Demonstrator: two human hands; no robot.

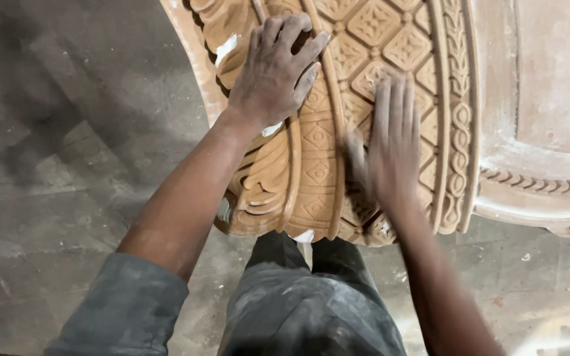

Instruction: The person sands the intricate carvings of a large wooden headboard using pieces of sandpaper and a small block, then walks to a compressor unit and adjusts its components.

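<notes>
Dusty grey concrete floor point(67, 198) fills the left and near parts of the view; the work stands on it, seen from above.

Object: carved wooden panel point(338, 132), curved, tan, running from the far edge toward the near middle. Bands, left to right: scrolled leaf border point(265, 178), ridged strip, diamond lattice with small flower centres point(377, 26), rope-like band point(460, 125). Right of it is a plainer, paler panel section point(555, 79) coated in fine dust, with a twisted moulding point(536, 183) along its near side.

Left hand point(275, 69): laid flat on the leaf border at the far left, fingers spread and curled lightly over the ridge. It grips nothing and only presses down on the wood. White scraps point(227, 47) show at the edge beside it and under the wrist; cannot tell what they are.

Right hand point(390, 142): on the diamond lattice, fingers straight and together, palm down. Blurred, so it is moving across the surface. Cannot tell whether anything, such as paper or cloth, lies under the palm.

Judgement on technique: the rubbing looks best done with the bracing hand firm so the panel does not rock, pressure light over the raised diamonds, strokes following the curve of the bands so that carved edges are not rounded off.

Near edge: dusty grey trousers point(311, 310) and a grey sleeve point(126, 310).
</notes>
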